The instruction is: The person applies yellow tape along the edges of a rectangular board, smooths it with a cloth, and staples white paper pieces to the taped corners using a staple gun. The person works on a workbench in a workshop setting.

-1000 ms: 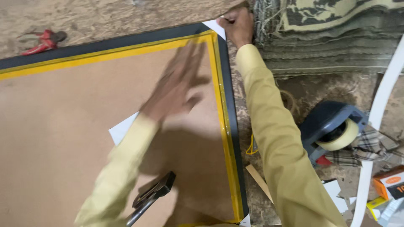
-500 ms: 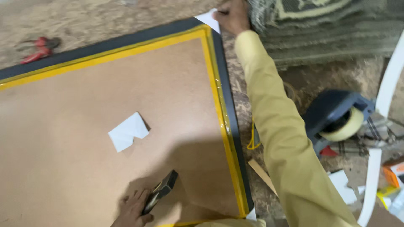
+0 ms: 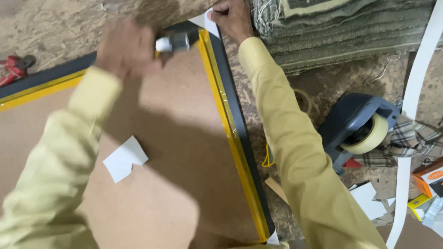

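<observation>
The left hand (image 3: 127,48) is gripping a blurred metal tool (image 3: 173,44), perhaps a stapler, near the frame (image 3: 233,124) corner, where the right hand (image 3: 233,18) is pinching a white corner piece (image 3: 205,20); fastening looks unfinished.

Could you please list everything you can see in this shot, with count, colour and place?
frame: one, dark with yellow inner edge, around the board
backing board: one, brown, centre
paper corner piece: one, white, on the board
second paper corner: one, white, at the frame's top corner
metal tool: one, silver, near that corner
tape dispenser: one, blue-grey, right
pliers: one, red, far left
rug: one, green, top right
left hand: holds the tool
right hand: presses the top paper corner
</observation>
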Demonstrator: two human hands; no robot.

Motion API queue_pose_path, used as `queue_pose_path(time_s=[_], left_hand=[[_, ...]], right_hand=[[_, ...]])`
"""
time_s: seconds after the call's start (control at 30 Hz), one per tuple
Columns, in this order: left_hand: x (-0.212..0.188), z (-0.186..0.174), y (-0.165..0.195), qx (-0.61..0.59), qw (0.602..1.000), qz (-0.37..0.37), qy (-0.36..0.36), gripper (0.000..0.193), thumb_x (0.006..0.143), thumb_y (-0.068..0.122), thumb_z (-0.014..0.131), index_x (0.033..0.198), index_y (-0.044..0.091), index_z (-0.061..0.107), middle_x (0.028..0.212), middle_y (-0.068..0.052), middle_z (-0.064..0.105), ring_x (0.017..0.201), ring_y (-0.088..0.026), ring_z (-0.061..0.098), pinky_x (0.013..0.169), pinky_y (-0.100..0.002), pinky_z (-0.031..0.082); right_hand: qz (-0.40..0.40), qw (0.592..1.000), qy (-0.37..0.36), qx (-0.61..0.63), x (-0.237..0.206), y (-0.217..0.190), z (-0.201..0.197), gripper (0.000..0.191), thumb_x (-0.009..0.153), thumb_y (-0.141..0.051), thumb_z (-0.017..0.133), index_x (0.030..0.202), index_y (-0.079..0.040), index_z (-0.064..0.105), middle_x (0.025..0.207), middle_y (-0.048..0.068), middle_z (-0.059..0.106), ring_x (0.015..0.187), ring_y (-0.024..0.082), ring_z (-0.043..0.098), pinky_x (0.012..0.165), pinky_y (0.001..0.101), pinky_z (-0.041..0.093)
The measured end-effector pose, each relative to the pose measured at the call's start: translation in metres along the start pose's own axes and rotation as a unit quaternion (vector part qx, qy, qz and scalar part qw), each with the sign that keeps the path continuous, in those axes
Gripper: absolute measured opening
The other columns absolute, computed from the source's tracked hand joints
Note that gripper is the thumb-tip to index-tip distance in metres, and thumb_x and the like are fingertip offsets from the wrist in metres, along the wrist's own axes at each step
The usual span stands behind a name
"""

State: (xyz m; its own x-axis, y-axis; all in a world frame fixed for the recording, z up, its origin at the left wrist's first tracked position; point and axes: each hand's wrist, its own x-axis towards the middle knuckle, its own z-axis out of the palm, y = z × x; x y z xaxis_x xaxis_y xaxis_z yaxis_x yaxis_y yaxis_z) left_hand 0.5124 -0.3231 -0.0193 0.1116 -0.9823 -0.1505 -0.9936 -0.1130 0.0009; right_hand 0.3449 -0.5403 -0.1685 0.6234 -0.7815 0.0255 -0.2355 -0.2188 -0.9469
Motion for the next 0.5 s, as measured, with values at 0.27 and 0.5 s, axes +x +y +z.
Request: queue_pose_path(time_s=[0.27,0.5], left_hand=[[0.092,0.037,-0.025,0.006,0.974,0.037,-0.224,0.048,0.094,0.053,0.074,0.1,0.005,0.073,0.078,-0.021,0.068,0.074,-0.04,0.066,0.07,-0.053,0.051],[0.099,0.051,-0.032,-0.008,0.958,0.024,-0.286,0.045,0.095,0.047,0.075,0.109,0.004,0.071,0.083,-0.02,0.069,0.075,-0.04,0.066,0.069,-0.053,0.05]], right_hand=[[0.036,0.999,-0.033,0.0,-0.004,0.003,-0.001,0.009,0.088,-0.013,0.081,0.088,-0.004,0.077,0.079,0.004,0.076,0.073,0.012,0.071,0.069,0.0298,0.057],[-0.049,0.996,-0.029,0.072,-0.01,0.005,-0.002,0.011,0.089,-0.012,0.072,0.082,-0.004,0.07,0.078,0.001,0.076,0.074,0.008,0.072,0.07,0.0284,0.06]])
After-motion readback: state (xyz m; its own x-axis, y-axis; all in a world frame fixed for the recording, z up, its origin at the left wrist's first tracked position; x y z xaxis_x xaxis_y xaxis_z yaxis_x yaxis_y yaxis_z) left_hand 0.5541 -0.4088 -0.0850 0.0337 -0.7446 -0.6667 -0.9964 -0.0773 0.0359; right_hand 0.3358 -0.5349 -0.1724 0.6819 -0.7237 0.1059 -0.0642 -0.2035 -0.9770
